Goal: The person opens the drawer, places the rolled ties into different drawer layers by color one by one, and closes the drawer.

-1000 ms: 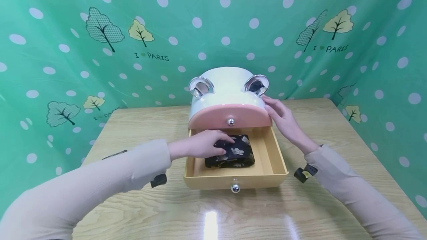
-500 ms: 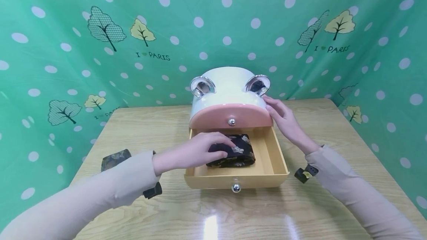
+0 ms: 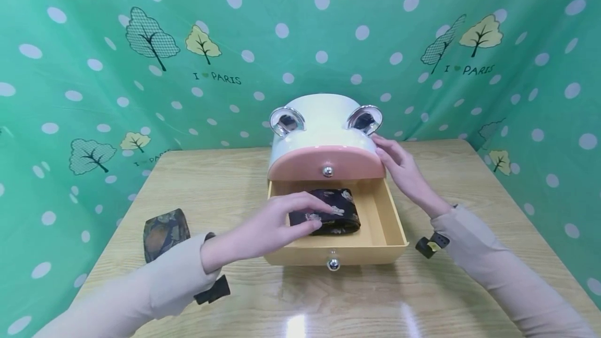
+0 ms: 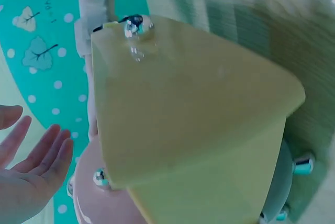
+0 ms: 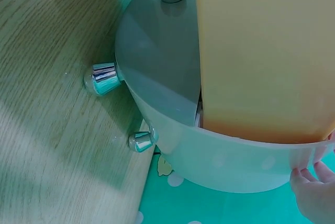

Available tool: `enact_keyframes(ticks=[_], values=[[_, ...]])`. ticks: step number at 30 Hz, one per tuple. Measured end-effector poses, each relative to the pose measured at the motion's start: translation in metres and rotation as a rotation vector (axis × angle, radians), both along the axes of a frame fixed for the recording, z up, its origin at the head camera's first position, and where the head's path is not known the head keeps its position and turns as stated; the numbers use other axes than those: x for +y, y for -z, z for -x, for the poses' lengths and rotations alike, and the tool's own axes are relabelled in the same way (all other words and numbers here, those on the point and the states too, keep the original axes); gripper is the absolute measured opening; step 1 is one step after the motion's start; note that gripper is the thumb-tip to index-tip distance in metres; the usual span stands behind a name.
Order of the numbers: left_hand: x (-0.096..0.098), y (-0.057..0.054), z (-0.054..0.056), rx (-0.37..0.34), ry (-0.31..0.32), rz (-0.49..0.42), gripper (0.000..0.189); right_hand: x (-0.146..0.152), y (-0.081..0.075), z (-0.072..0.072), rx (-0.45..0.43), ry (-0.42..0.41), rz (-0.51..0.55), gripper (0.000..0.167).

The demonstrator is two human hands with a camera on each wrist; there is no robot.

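My left hand (image 3: 263, 226) reaches over the near left of the pulled-out yellow drawer (image 3: 331, 256), above a folded black floral cloth (image 3: 345, 218) lying inside. Its fingers are spread loosely and grip nothing; the left wrist view shows the same hand (image 4: 36, 182) with nothing in it. Whether a fingertip still touches the cloth, I cannot tell. My right hand (image 3: 406, 173) rests its fingers against the right side of the white rounded cabinet (image 3: 324, 113). Those fingers (image 5: 306, 176) lie on the cabinet's side in the right wrist view too.
Above the drawer is a shut pink drawer (image 3: 305, 163) with a silver knob (image 3: 327, 171). Two chrome rings stick out of the cabinet top. On the table at left lies another dark patterned folded item (image 3: 161, 231), partly behind my left sleeve. A green dotted curtain (image 3: 324, 40) hangs behind.
My left hand has drawn back left and toward me from over the black cloth, which stays in the drawer. More of the dark item at left now shows. My right hand stays put.
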State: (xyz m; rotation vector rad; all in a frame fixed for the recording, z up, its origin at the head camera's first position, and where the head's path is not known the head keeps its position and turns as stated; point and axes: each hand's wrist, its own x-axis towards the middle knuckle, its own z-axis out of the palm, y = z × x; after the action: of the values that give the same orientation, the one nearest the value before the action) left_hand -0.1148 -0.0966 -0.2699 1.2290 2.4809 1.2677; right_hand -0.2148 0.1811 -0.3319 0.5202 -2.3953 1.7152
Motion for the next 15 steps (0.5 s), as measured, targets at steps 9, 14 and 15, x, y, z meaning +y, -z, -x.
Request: enact_keyframes(ticks=[9, 14, 15], values=[[-0.003, 0.013, -0.018, -0.103, -0.022, -0.104, 0.024, 0.000, -0.001, -0.001, -0.007, 0.001, -0.010, 0.039], [-0.003, 0.022, -0.029, -0.183, 0.004, -0.193, 0.024, 0.001, 0.000, 0.000, -0.014, 0.006, -0.013, 0.039], [-0.002, 0.024, -0.032, -0.195, 0.010, -0.210, 0.024, 0.001, 0.000, 0.000, -0.015, 0.006, -0.012, 0.039]])
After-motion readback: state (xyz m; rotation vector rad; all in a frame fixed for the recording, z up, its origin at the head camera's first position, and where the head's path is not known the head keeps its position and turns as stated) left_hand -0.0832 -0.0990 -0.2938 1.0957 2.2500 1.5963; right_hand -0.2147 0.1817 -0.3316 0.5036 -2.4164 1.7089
